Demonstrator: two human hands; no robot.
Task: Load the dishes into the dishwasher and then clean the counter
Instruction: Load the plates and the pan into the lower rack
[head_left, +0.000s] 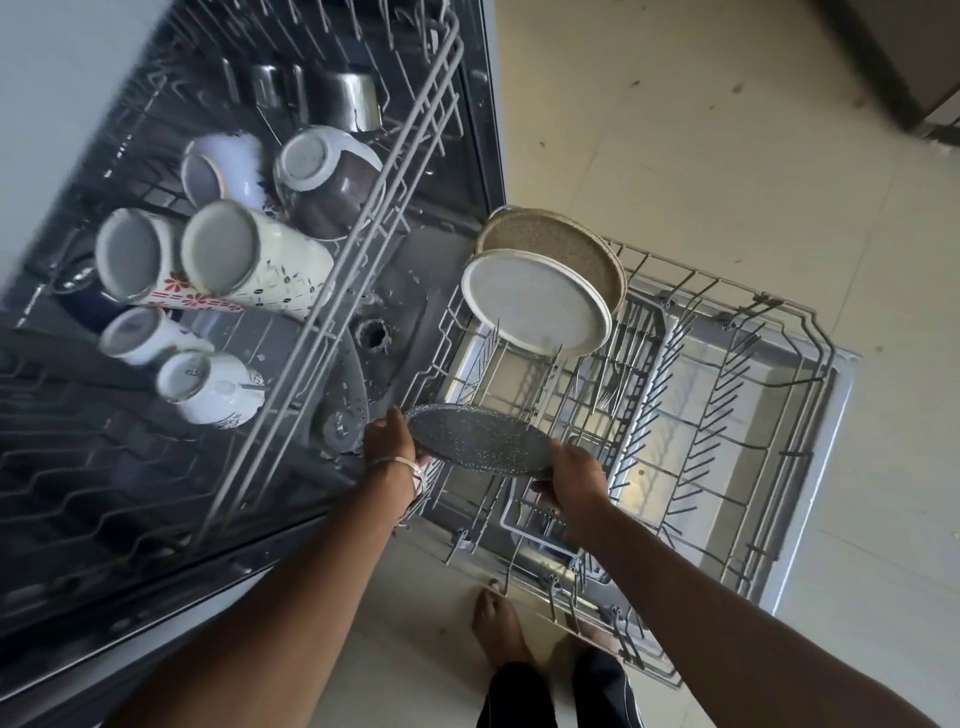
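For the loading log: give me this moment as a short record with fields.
held item: dark speckled plate, flat above the lower rack
left hand: grips the plate's left edge
right hand: grips its right edge
already racked: white plate and beige plate, on edge
upper rack: mugs upside down

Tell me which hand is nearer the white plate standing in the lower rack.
Right. The right hand grips the speckled plate just below the white plate; the left hand holds the other edge, farther off to the left.
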